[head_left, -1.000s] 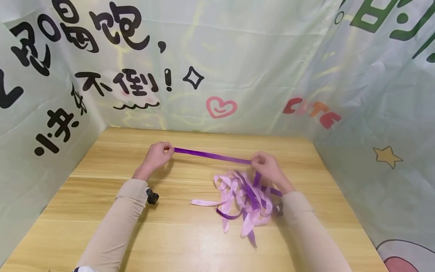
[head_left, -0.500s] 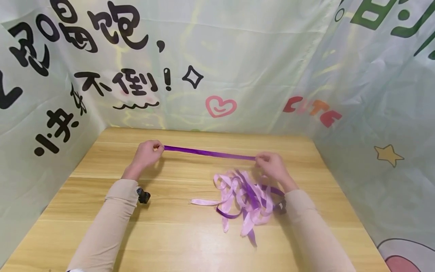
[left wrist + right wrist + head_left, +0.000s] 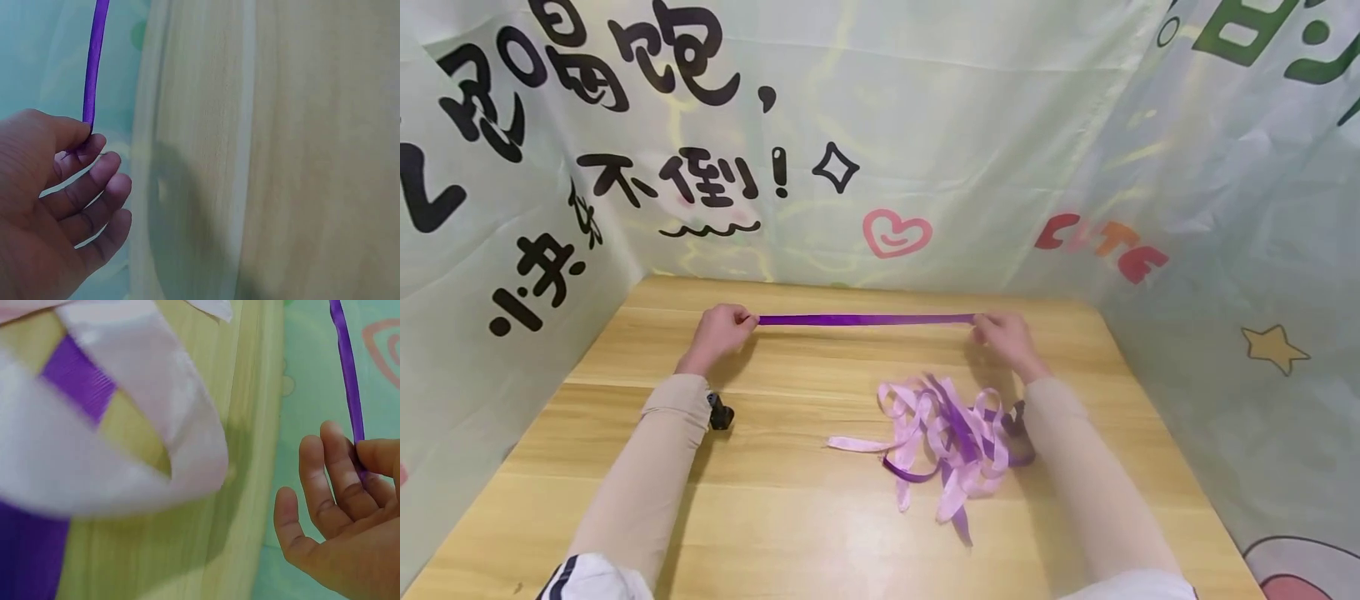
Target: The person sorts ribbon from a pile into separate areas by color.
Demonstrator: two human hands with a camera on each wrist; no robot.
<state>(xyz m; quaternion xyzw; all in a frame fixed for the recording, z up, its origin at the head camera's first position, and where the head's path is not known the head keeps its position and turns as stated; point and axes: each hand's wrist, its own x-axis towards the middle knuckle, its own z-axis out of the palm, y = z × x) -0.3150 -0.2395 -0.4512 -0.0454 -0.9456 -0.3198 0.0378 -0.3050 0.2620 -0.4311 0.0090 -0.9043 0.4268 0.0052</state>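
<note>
A dark purple ribbon (image 3: 865,320) is stretched taut and nearly level between both hands, over the far part of the table. Its left end is pinched between thumb and index finger of my left hand (image 3: 724,329); in the left wrist view the ribbon (image 3: 95,59) runs up from that pinch, the other fingers loosely bent. My right hand (image 3: 1006,335) pinches the right end, and in the right wrist view the purple ribbon (image 3: 349,375) rises from the thumb. Nearer me and to the right lies a loose tangle of pale pink and purple ribbons (image 3: 951,437).
The wooden table (image 3: 760,517) is bounded by a pale printed cloth (image 3: 970,125) at the back and sides. A small black camera (image 3: 720,412) sits on the left wrist, and another, partly hidden, on the right. One pink ribbon tail (image 3: 857,445) points left from the tangle.
The hands have spread apart, left hand leftward and right hand up and rightward. The held ribbon now spans longer, pulled level and straight; its end hanging below the right hand has gone from sight.
</note>
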